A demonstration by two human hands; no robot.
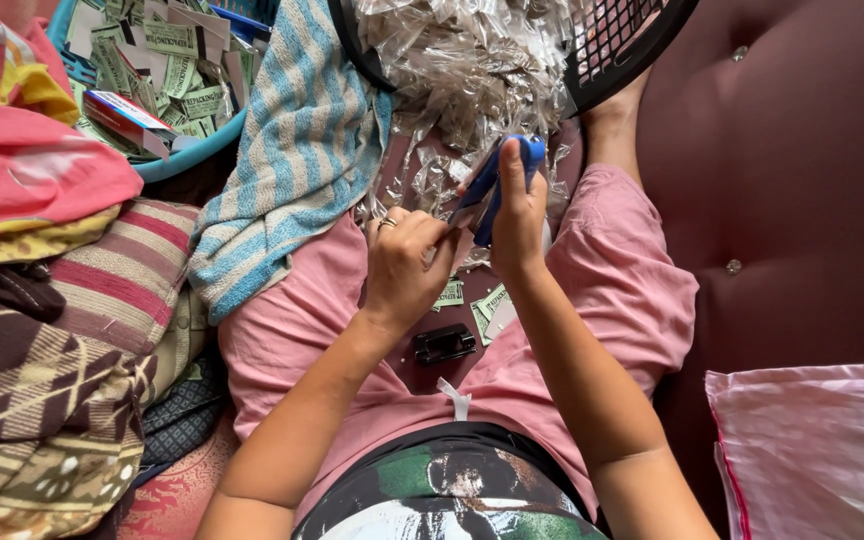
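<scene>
Right hand raised over lap, fingers wrapped round blue stapler, thumb on top. Left hand curled beside it, fingertips pinching small clear plastic packet at stapler mouth. Green-and-white paper labels lie between thighs; more fill blue basket, upper left. Clear packets heaped in black basket.

striped blue towel, blue basket w/ paper slips, pink pillow

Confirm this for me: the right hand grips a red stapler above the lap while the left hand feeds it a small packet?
Not quite: in the head view the stapler in the right hand is blue, not red. The left hand does hold a small packet at it, above the lap.
</scene>
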